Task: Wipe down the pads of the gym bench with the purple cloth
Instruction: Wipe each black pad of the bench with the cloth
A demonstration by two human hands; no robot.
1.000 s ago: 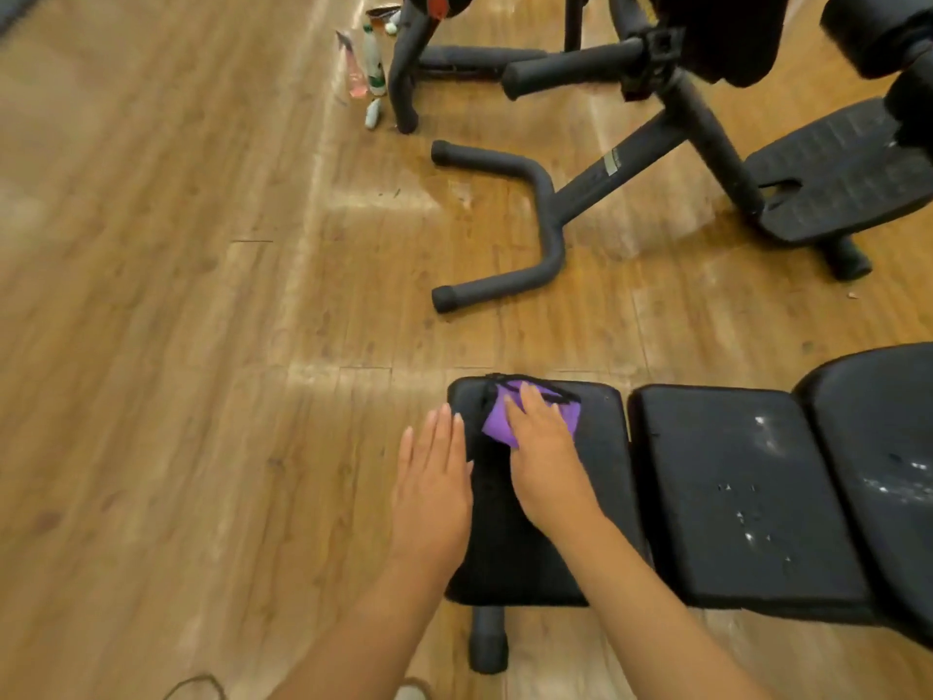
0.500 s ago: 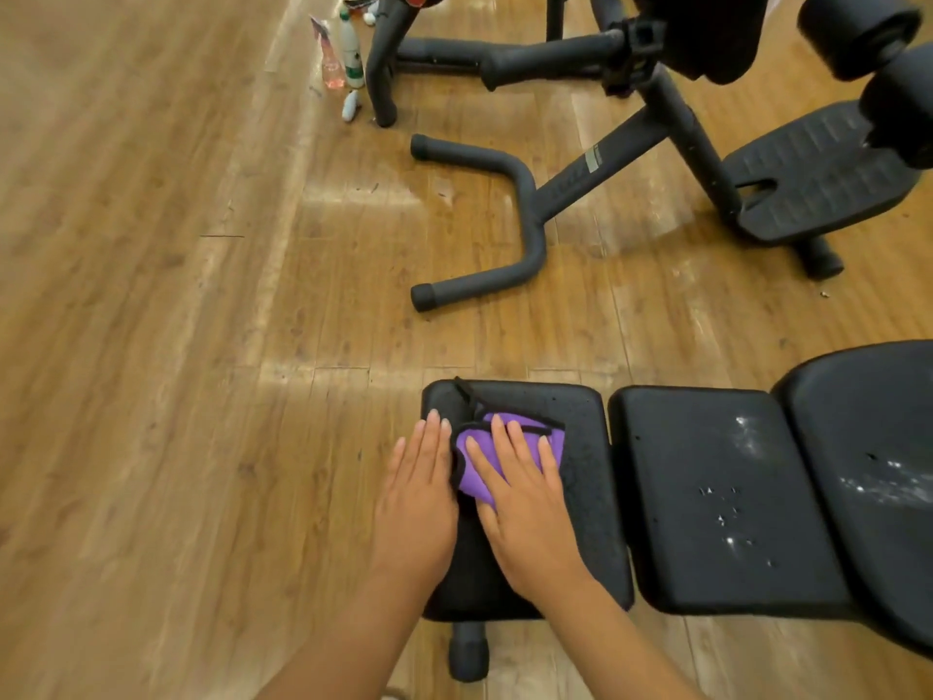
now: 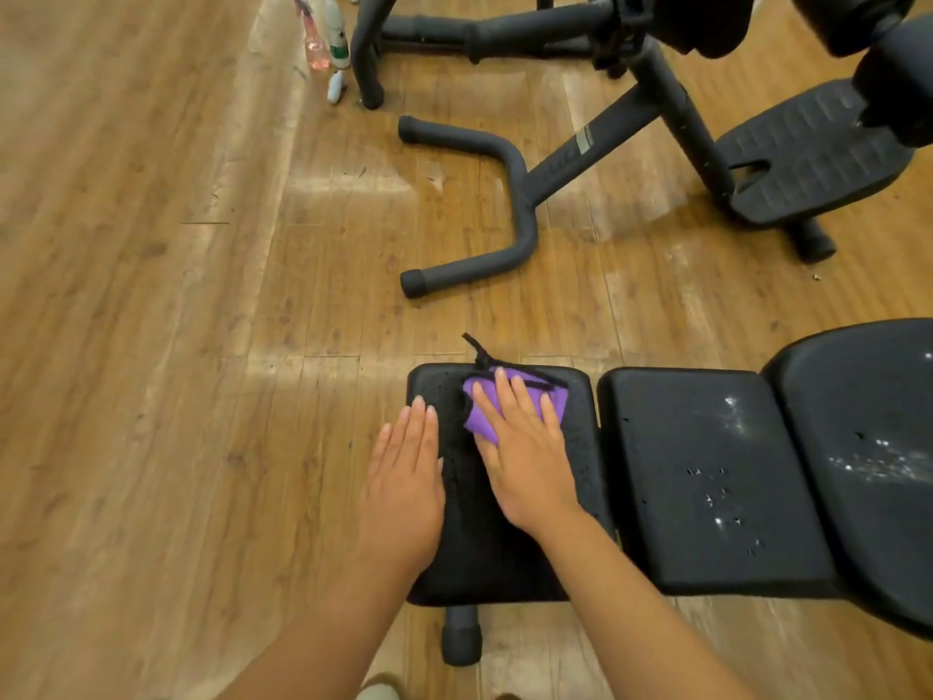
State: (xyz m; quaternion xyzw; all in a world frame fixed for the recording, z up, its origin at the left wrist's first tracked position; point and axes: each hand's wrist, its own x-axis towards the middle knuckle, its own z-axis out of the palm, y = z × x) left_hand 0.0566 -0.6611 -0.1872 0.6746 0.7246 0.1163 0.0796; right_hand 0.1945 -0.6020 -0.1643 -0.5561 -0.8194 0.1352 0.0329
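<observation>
Lying on wood floor, bench pad under hands.

3 bench pads, 1 purple cloth, 2 hands, 3 bottles

Both forearms reach forward from the bottom edge, bare, converging a little. The left hand lies flat, palm down, fingers straight and together — thumb tucked along its inner side. The right hand is also palm down, fingers spread and extended, pressing flat — just beside the left, slightly farther forward.
</observation>
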